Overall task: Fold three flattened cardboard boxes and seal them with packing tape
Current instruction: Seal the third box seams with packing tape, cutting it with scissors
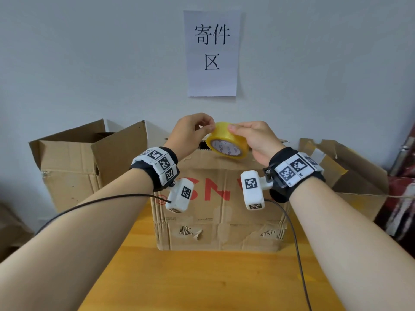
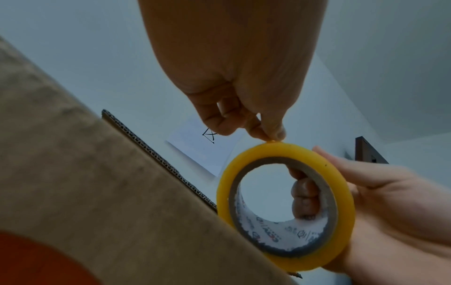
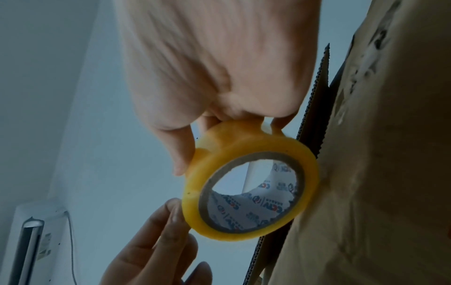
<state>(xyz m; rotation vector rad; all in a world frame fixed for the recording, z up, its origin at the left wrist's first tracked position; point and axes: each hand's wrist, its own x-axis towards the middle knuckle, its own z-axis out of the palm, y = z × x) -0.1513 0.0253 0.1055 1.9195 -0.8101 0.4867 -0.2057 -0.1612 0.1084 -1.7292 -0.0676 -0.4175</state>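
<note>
A yellow packing tape roll [image 1: 226,142] is held in the air above the middle cardboard box [image 1: 220,198], which stands upright on the wooden table [image 1: 202,277] with red letters on its front. My right hand [image 1: 238,140] grips the roll, thumb on the outer face and fingers [image 2: 305,198] through the core. My left hand [image 1: 210,127] pinches the roll's rim [image 2: 270,141] between thumb and forefinger. In the right wrist view the roll [image 3: 244,142] sits close beside the box's wall [image 3: 378,173].
An open cardboard box [image 1: 89,158] stands at the back left and another with raised flaps [image 1: 350,171] at the back right. A paper sign [image 1: 212,52] hangs on the wall. Cables trail from both wrists over the table. Red items [image 1: 404,187] lie at the far right.
</note>
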